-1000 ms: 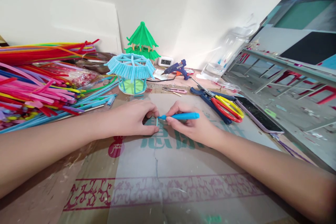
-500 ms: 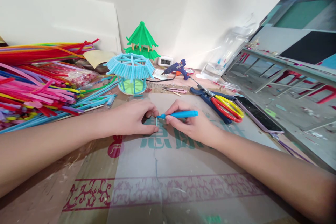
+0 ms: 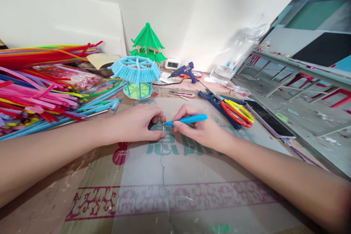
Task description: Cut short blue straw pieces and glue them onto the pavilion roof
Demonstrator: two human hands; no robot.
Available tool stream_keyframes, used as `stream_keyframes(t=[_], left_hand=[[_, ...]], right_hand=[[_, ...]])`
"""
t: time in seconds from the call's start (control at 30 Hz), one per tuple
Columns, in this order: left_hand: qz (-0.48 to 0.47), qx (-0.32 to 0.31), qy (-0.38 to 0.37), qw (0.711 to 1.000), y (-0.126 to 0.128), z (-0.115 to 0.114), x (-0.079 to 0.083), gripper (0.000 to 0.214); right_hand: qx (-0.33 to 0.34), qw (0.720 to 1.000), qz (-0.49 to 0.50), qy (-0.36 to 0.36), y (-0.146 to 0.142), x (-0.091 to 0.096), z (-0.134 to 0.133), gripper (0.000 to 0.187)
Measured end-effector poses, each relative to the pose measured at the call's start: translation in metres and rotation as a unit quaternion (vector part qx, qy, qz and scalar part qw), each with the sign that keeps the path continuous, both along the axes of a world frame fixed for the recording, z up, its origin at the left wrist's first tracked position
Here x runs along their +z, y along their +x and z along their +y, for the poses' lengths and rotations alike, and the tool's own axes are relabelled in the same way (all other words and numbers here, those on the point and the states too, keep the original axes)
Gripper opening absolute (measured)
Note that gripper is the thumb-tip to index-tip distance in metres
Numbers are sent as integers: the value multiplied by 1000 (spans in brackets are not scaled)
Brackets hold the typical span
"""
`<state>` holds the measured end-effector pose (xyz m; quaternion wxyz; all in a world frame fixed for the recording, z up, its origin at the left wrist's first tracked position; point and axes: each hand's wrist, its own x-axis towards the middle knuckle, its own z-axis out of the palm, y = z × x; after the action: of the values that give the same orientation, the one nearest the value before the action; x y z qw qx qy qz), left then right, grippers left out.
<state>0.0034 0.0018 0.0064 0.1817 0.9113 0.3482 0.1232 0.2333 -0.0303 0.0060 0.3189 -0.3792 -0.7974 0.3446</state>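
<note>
My right hand (image 3: 199, 129) grips a blue felt-tip pen (image 3: 192, 119), its tip pointing left and touching or almost touching a short, thin pale stick (image 3: 163, 128). That stick is pinched upright in the picture between the thumb and fingers of my left hand (image 3: 138, 122). Both hands rest on a printed board under a clear sheet (image 3: 142, 170). Just behind my left hand stands a light-blue pipe-cleaner pavilion model (image 3: 136, 71) with a pale green floor. Behind it rises a green tiered roof model (image 3: 148, 40).
Bundles of coloured pipe cleaners (image 3: 35, 93) lie at left. A glue gun (image 3: 185, 71), small clock (image 3: 172, 64) and pink craft knife (image 3: 185, 94) sit at the back. To the right are red-and-yellow-handled scissors (image 3: 237, 113), dark-handled pliers (image 3: 219, 108), a phone (image 3: 270, 119) and a clear bottle (image 3: 230, 62).
The pen tip has shifted slightly toward me along the stick, and the pen is tilted a little more. My left hand keeps its pinch in the same place.
</note>
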Motion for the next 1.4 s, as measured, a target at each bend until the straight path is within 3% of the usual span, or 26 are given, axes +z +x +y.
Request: stream_keyframes(t=[0.4, 0.73, 0.93, 1.23, 1.4], left_hand=[[-31, -2, 25, 999, 1, -2, -6, 34], [-29, 7, 18, 999, 1, -2, -6, 33], [-32, 6, 22, 999, 1, -2, -6, 33], [-31, 11, 17, 999, 2, -2, -7, 33], [-33, 11, 18, 999, 2, -2, -7, 33]], right_hand=[[-38, 999, 24, -3, -3, -2, 1, 12], [-10, 999, 14, -31, 0, 1, -1, 15], [-44, 999, 23, -14, -4, 1, 0, 14], [-7, 997, 31, -64, -1, 2, -2, 15], [-30, 998, 25, -50, -2, 2, -2, 15]])
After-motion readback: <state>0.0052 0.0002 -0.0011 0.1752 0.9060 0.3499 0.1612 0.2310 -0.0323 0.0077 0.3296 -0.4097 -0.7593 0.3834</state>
